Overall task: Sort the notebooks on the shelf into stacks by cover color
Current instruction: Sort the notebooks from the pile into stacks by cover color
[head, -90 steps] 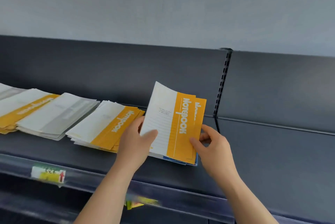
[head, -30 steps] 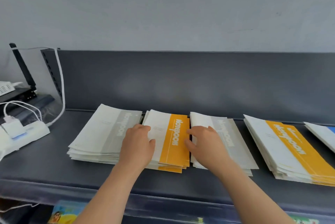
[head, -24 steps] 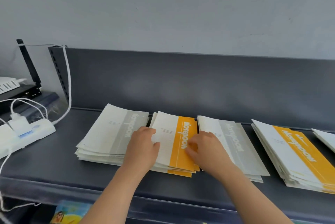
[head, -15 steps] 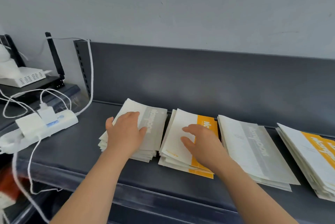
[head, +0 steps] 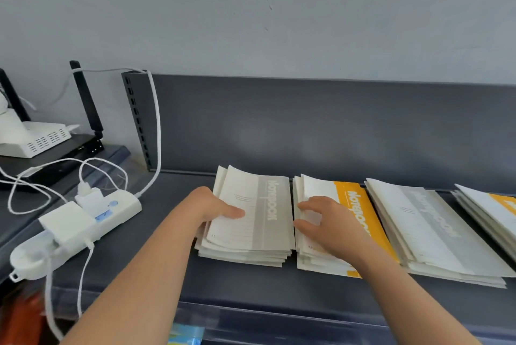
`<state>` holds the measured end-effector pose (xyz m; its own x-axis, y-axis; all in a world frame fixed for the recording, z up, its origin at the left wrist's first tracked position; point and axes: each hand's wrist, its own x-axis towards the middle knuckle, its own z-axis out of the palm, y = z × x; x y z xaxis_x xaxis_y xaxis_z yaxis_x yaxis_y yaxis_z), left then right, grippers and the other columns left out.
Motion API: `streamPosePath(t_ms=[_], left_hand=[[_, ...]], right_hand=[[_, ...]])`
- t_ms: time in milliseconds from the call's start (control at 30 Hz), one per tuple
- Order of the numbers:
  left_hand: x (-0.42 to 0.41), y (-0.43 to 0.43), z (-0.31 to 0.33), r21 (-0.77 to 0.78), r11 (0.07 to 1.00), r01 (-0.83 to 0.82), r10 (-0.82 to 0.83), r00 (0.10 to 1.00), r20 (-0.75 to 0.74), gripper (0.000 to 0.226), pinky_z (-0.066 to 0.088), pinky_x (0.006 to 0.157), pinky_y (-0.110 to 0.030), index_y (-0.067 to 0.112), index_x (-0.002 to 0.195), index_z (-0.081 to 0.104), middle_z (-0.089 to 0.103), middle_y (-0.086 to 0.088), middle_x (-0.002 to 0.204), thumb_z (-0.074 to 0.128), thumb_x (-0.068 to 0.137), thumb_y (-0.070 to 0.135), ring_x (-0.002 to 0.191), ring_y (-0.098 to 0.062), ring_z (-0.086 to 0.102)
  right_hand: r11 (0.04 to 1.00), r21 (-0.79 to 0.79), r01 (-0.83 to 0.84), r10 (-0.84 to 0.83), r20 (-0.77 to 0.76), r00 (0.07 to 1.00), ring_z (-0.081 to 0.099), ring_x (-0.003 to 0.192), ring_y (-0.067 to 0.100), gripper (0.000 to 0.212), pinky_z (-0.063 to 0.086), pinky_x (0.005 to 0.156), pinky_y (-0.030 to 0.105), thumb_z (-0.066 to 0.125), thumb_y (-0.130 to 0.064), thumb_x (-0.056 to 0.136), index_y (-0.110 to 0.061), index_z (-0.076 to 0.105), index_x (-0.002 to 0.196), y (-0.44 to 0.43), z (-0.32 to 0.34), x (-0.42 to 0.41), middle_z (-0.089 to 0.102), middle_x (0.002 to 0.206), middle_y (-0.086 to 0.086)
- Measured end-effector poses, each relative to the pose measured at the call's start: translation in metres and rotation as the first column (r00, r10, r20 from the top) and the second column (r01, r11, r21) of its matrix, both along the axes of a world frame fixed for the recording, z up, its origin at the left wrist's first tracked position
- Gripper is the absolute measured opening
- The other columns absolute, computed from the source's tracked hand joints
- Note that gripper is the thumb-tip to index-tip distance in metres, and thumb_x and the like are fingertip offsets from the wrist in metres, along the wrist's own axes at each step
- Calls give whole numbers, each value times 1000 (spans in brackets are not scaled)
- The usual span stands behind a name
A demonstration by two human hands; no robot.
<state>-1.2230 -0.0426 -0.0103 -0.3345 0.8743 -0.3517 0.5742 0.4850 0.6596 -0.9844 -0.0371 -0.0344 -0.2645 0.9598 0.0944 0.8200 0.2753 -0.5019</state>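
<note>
Head view looks down on the dark shelf (head: 251,283), where notebooks lie in a row: grey stack (head: 268,221) at left, orange stack (head: 354,205) just beside it, second grey stack (head: 427,227) and second orange stack (head: 499,210) further right. The left hand (head: 206,207) grips the grey stack's left edge, thumb on its cover; the right hand (head: 326,221) lies spread on the orange stack. Likely best: lift the whole pile squarely, steadying its neighbour.
</note>
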Motion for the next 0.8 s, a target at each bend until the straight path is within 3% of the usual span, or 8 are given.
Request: streamPosePath(t_ms=[67,167,367,500,567,667,800], left_hand=[[-6,4,-1,-28,999,41,-39,997,71,41,49,79,-33,16,85,57,65,0,94,87,64,32,90,-21,63],[-8,6,-5,-26,995,95,-88,974,210,40,49,77,-29,14,99,67,71,0,99,87,66,26,88,-16,66],[-12,-11,-17,230,972,46,-153,868,472,42,57,81,-44,17,110,65,74,1,98,83,72,15,89,-19,71],[-13,-25,-16,482,873,-71,-222,823,523,58,55,85,-40,23,118,56,71,5,108,85,68,13,96,-14,69],[-15,-29,-11,575,817,-54,-301,810,504,63,54,85,-36,26,122,52,69,8,111,84,69,12,101,-11,67],[-19,-31,-11,639,769,-1,-331,855,399,63,51,82,-25,38,118,48,66,19,109,83,71,15,101,0,63],[-26,-34,-16,646,762,41,-342,873,347,77,50,86,-27,40,121,47,65,18,113,90,60,24,107,-3,61]], right_hand=[[1000,-8,25,-25,-9,1000,45,125,10,41,35,97,22,59,-41,87,-33,55,128,-1,-1,-2,44,141,-11],[999,-21,47,-48,-19,999,45,125,9,40,35,99,23,60,-38,86,-34,56,126,-5,0,-5,44,141,-13],[993,-41,107,-112,-162,980,42,129,12,52,35,101,27,57,-40,89,-28,44,138,-5,3,-12,42,143,-11],[992,-120,33,-90,-503,859,45,128,12,73,38,100,27,60,-46,86,-28,24,147,-4,13,-33,43,140,-16],[991,-124,-51,-43,-657,752,57,115,11,59,49,97,38,64,-42,85,-31,38,137,-3,19,-42,58,128,-15],[994,-67,-87,8,-749,663,63,104,7,36,53,91,39,63,-24,89,-33,50,121,-6,23,-50,66,113,-16],[993,-50,-111,37,-746,664,59,109,5,43,51,92,34,61,-14,88,-37,47,122,-16,13,-58,63,114,-19]])
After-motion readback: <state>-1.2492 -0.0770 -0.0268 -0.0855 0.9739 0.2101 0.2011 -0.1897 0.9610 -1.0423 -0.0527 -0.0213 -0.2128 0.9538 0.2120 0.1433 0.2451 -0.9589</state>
